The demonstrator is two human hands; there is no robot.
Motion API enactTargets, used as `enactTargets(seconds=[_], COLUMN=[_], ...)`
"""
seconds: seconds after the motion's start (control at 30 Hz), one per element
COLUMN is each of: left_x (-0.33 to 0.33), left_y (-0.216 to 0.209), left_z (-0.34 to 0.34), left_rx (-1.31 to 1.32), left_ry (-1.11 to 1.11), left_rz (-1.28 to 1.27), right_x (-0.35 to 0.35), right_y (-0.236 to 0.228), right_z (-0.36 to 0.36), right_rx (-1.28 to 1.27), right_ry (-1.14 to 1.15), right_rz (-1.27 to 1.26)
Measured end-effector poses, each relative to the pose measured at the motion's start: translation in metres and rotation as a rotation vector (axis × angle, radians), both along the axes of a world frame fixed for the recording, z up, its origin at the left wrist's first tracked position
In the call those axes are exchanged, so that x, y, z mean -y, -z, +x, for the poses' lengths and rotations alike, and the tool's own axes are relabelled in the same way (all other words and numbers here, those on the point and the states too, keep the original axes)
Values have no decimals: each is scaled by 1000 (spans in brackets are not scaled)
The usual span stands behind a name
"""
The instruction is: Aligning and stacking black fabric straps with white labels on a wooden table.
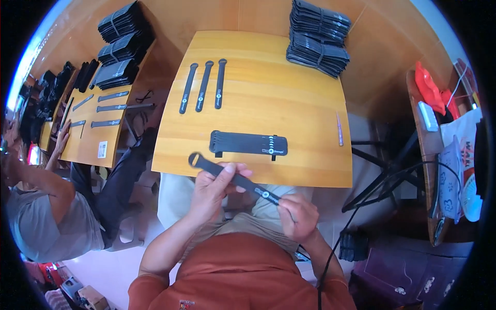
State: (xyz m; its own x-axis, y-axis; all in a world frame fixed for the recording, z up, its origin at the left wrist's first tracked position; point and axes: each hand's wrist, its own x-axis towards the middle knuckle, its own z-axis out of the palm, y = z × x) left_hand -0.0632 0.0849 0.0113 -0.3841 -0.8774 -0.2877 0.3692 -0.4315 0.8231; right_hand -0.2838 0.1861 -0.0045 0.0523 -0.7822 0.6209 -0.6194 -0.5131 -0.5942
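Note:
A black strap (248, 184) with a looped end and pale print stretches between my hands, just past the table's near edge. My left hand (219, 185) pinches it near the loop, thumb on top. The right hand (298, 216) grips its other end. Beyond them, a stack of similar black straps (237, 143) lies lengthwise on the table, loops to the left, with small black tabs sticking out below it. Three single straps, a left one (188, 89), a middle one (204, 87) and a right one (220, 84), lie side by side farther back.
Bundled black straps (318, 41) are piled at the wooden table's (268, 98) far right corner. A thin pink-purple tool (339, 129) lies by its right edge. At left, another person (51, 206) sits at a second table (85, 142) with straps. A cluttered side shelf (421, 155) stands at right; a black cable (356, 212) hangs nearby.

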Motion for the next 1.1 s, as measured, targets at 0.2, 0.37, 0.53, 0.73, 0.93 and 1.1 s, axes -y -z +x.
enactTargets(seconds=[0.2, 0.37, 0.53, 0.73, 0.93, 1.1], left_x=[3, 7, 15, 24, 32, 42], left_y=[9, 11, 19, 30, 30, 34], left_z=[20, 31, 40, 53, 58, 63], left_rx=[218, 411, 466, 402, 414, 458], left_ry=[-37, -53, -18, -24, -7, -18], left_rz=[-191, -338, -325, -264, -225, -278], right_x=[9, 21, 28, 40, 49, 56], right_y=[21, 23, 23, 31, 42, 48], right_z=[-25, -32, -31, -31, -27, -28], right_rx=[240, 198, 336, 358, 390, 377], right_ry=[126, 176, 149, 143, 186, 194], right_rz=[173, 201, 356, 448, 438, 404])
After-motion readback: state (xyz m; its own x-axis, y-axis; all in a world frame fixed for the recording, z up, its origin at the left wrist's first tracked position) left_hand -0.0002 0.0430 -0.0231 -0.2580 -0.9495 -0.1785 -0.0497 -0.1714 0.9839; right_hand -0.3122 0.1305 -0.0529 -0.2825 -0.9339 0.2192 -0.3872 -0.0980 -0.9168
